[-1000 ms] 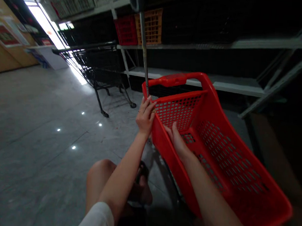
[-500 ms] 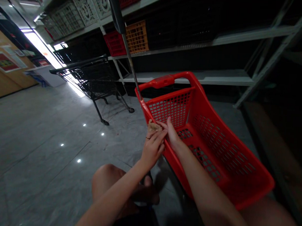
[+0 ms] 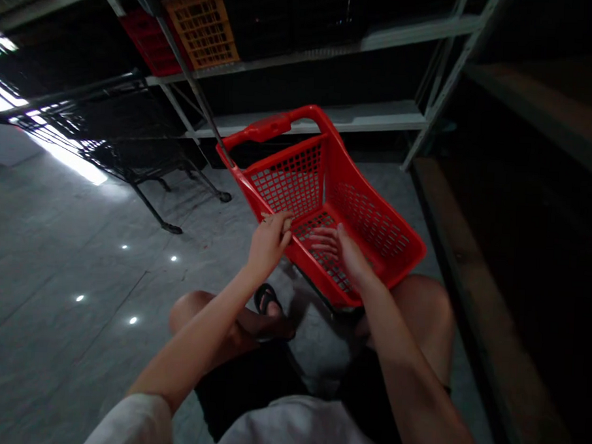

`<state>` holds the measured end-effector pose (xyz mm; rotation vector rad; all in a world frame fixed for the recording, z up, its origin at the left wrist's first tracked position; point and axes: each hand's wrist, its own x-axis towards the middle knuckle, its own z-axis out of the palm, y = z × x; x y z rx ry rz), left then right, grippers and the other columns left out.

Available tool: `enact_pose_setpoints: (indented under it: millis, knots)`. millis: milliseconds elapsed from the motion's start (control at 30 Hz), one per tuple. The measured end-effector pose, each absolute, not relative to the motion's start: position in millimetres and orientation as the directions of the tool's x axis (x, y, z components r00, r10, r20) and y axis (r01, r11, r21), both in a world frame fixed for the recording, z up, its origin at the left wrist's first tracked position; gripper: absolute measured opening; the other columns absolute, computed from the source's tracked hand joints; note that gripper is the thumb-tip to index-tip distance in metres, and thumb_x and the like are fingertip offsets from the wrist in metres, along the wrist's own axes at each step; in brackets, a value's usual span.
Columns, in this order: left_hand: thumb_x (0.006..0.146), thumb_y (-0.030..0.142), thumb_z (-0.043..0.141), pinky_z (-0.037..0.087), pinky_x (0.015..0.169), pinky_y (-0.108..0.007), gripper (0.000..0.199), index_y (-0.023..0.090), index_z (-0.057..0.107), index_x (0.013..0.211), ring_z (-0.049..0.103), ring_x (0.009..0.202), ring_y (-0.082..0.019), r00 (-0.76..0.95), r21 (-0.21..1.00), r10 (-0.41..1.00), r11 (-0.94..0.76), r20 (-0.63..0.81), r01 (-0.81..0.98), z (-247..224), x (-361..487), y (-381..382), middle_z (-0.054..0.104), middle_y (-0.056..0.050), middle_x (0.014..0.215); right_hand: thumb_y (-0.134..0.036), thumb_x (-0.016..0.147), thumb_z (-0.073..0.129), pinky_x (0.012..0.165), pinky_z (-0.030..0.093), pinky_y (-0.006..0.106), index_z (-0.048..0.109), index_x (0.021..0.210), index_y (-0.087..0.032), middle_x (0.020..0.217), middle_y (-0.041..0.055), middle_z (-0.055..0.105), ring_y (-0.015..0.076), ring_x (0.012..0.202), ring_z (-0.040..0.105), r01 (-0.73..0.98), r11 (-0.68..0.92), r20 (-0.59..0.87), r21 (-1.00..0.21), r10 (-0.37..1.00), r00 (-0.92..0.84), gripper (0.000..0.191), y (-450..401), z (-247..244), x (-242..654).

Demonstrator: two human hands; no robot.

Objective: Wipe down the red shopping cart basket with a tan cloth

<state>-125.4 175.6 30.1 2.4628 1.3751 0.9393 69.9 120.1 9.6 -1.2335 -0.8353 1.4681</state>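
A red plastic basket [image 3: 318, 275] with latticed walls stands on the floor in front of my knees, its handle end away from me. My left hand [image 3: 270, 240] is closed at the basket's left rim, fingers curled over a tan, crumpled cloth [image 3: 287, 221] that mostly hides under them. My right hand [image 3: 341, 250] hovers over the basket's inside, palm turned left, fingers apart and slightly bent, holding nothing. A grey metal pole [image 3: 200, 100] rises from the basket's far left corner.
A black shopping cart [image 3: 133, 130] stands at the left. Behind the basket is a metal shelf [image 3: 369, 114] with a red crate [image 3: 151, 42] and a yellow crate [image 3: 204, 28]. A wooden ledge [image 3: 471, 256] runs along the right.
The view has tilted down and shifted right. My right hand has parted from my left hand and moved over the basket's inside. The cloth is now more covered by my left fingers.
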Motion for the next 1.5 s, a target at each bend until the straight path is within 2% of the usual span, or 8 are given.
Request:
enact_pose_setpoints:
  millis: [200, 367, 500, 600, 767, 933, 1233, 1500]
  knots:
    - [0.088, 0.008, 0.068, 0.056, 0.102, -0.036, 0.049, 0.026, 0.055, 0.132, 0.07, 0.117, -0.022, 0.491, 0.737, 0.823, -0.517, 0.287, 0.436, 16, -74, 69, 0.071, -0.005, 0.129, -0.07, 0.101, 0.035, 0.078, 0.057, 0.028, 0.067, 0.122, -0.026, 0.127, 0.0081, 0.075, 0.0179, 0.098, 0.073, -0.32, -0.223, -0.276, -0.921, 0.953, 0.129, 0.058, 72, 15, 80]
    - [0.096, 0.038, 0.07, 0.057, 0.101, -0.035, 0.03, 0.022, 0.057, 0.117, 0.069, 0.113, -0.021, 0.33, 0.867, 0.862, -0.461, 0.385, 0.19, 32, -68, 88, 0.07, -0.008, 0.122, -0.071, 0.092, 0.056, 0.104, 0.056, 0.038, 0.06, 0.134, -0.03, 0.144, 0.0057, 0.067, 0.0225, 0.125, 0.067, -0.32, -0.078, -0.136, -0.944, 0.978, 0.161, 0.059, 51, 28, 66]
    - [0.108, 0.061, 0.035, 0.055, 0.106, -0.037, 0.053, 0.021, 0.07, 0.107, 0.068, 0.117, -0.021, 0.492, 0.842, 0.783, -0.514, 0.382, 0.165, 44, -63, 105, 0.071, -0.01, 0.118, -0.06, 0.081, 0.076, 0.121, 0.044, 0.043, 0.053, 0.143, -0.033, 0.156, 0.0048, 0.055, 0.0234, 0.143, 0.053, -0.17, 0.122, 0.063, -0.978, 0.946, 0.317, 0.072, 40, 19, 58]
    - [0.111, 0.058, 0.017, 0.058, 0.098, -0.035, 0.068, 0.021, 0.075, 0.11, 0.072, 0.109, -0.02, 0.598, 0.873, 0.734, -0.475, 0.322, 0.114, 49, -63, 113, 0.076, -0.009, 0.114, -0.045, 0.085, 0.07, 0.118, 0.046, 0.047, 0.055, 0.141, -0.031, 0.147, 0.0083, 0.06, 0.0256, 0.135, 0.058, 0.095, 0.126, 0.156, -0.987, 0.872, 0.464, 0.059, 27, 12, 74]
    - [0.111, 0.047, 0.031, 0.052, 0.107, -0.041, 0.053, 0.019, 0.077, 0.11, 0.073, 0.108, -0.022, 0.549, 0.581, 0.716, -0.686, 0.432, 0.437, 35, -64, 149, 0.08, -0.009, 0.111, -0.019, 0.088, 0.058, 0.119, 0.045, 0.049, 0.058, 0.141, -0.024, 0.14, 0.0129, 0.063, 0.0283, 0.132, 0.058, 0.623, 0.11, 0.396, -0.774, 0.852, 0.342, 0.053, 2, 9, 77]
    - [0.106, 0.041, 0.036, 0.05, 0.107, -0.048, 0.057, 0.019, 0.071, 0.067, 0.073, 0.076, -0.024, 0.599, 0.238, 0.698, -0.706, 0.392, 0.667, 0, -57, 172, 0.073, -0.009, 0.067, -0.018, 0.096, 0.054, 0.119, 0.043, 0.048, 0.047, 0.157, -0.02, 0.151, 0.0157, 0.058, 0.032, 0.137, 0.054, 0.853, 0.158, 0.377, -0.498, 0.925, 0.048, 0.061, 9, -5, 35]
    - [0.103, 0.04, 0.038, 0.051, 0.086, -0.043, 0.053, 0.023, 0.05, 0.055, 0.063, 0.064, -0.021, 0.694, 0.187, 0.531, -0.839, 0.486, 0.511, -5, -83, 177, 0.061, -0.004, 0.054, -0.016, 0.101, 0.05, 0.123, 0.032, 0.051, 0.06, 0.144, -0.031, 0.141, 0.0052, 0.07, 0.0262, 0.139, 0.055, 0.929, 0.231, 0.391, -0.289, 0.914, -0.106, 0.047, -25, -31, 116]
    - [0.099, 0.036, 0.044, 0.046, 0.088, -0.046, 0.043, 0.023, 0.051, 0.059, 0.054, 0.06, -0.019, 0.7, 0.206, 0.456, -0.886, 0.549, 0.415, -9, -81, 172, 0.06, -0.002, 0.056, -0.013, 0.094, 0.047, 0.121, 0.036, 0.058, 0.068, 0.133, -0.031, 0.14, 0.0032, 0.07, 0.0279, 0.146, 0.049, 0.9, 0.261, 0.333, -0.349, 0.932, -0.142, 0.047, 30, -31, 225]
